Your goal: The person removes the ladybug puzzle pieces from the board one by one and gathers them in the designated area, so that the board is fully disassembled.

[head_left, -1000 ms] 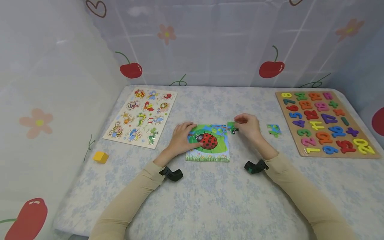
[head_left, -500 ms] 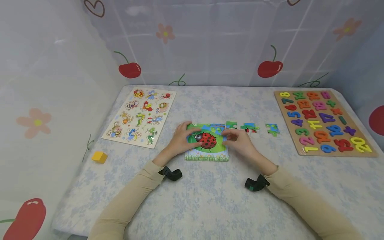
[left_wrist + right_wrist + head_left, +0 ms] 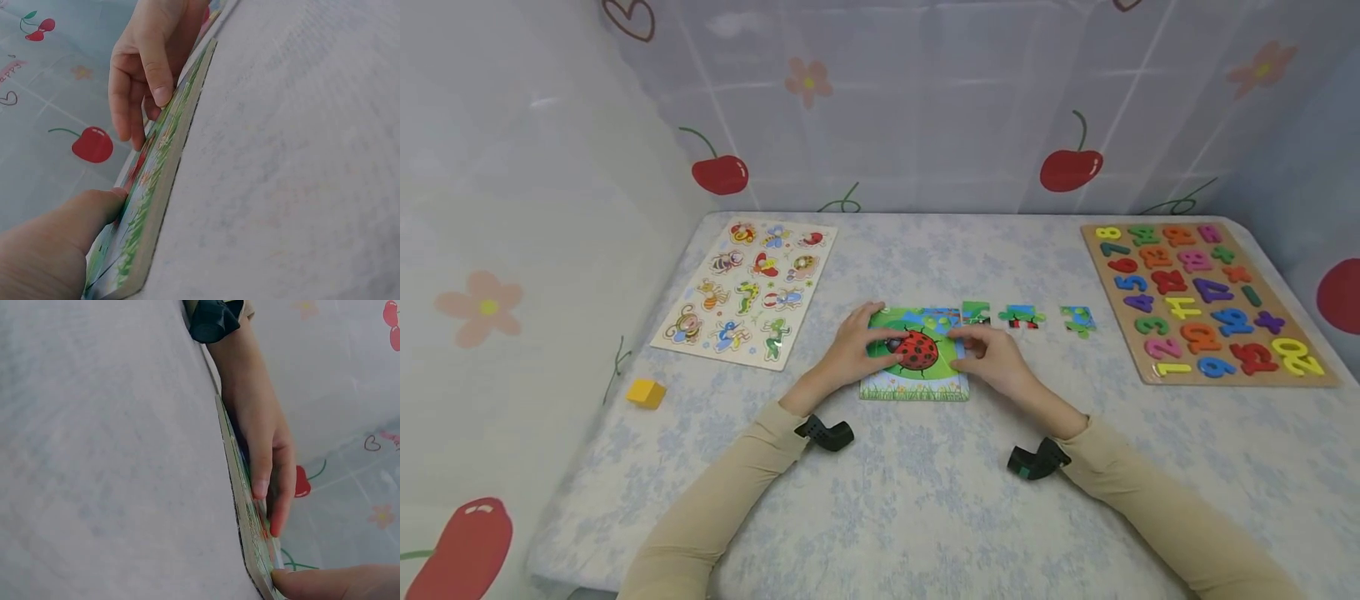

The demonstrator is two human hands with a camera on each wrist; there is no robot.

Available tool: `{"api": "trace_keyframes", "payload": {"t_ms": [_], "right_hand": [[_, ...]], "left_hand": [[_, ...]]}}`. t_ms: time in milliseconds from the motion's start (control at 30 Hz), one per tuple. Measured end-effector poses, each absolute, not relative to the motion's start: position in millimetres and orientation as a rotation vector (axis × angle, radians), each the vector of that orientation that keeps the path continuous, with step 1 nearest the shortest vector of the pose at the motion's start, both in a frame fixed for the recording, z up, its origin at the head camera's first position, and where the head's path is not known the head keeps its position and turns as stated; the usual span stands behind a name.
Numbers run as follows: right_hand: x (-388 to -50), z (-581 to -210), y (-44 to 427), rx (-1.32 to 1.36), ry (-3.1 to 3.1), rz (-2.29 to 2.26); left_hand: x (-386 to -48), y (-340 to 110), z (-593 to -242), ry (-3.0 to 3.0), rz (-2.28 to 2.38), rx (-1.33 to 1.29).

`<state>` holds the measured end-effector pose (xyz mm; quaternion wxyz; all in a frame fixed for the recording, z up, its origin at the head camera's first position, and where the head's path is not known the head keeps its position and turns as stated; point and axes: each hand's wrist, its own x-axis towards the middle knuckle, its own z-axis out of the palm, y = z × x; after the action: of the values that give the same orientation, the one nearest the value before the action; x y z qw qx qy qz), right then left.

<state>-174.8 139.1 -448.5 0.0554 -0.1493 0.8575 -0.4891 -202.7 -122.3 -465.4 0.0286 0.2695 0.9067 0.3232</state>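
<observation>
In the head view, a ladybug jigsaw puzzle lies flat in the middle of the table. My left hand rests on its left side, the thumb touching the picture near the ladybug's head and the fingers reaching to the upper left. At the right edge, my right hand touches the puzzle with thumb and fingertips apart. Both wrist views show the puzzle nearly edge-on, with relaxed, fairly straight fingers on it. Just beyond the right hand lie a green puzzle piece, a piece with red parts and a blue-green piece.
A pegged insect puzzle board lies at the back left, with a yellow block in front of it. On the right is a wooden number board. Patterned curtains stand behind the table.
My right hand has let go of the piece with red parts, now lying between the other two, and has moved left and nearer onto the puzzle's right edge. My left hand stays in place.
</observation>
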Motion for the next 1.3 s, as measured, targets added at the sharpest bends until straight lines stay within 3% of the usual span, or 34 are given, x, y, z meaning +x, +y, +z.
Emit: {"api": "trace_keyframes", "payload": {"t_ms": [567, 1300], "right_hand": [[-173.9, -457.4, 136.1, -0.631, 2.623, -1.547], [-179.4, -460.2, 137.2, -0.339, 2.379, -1.901]], "left_hand": [[-200.7, -122.3, -467.1, 2.776, 0.994, 0.872], [-200.3, -122.3, -464.9, 2.798, 0.906, 0.914]]}}
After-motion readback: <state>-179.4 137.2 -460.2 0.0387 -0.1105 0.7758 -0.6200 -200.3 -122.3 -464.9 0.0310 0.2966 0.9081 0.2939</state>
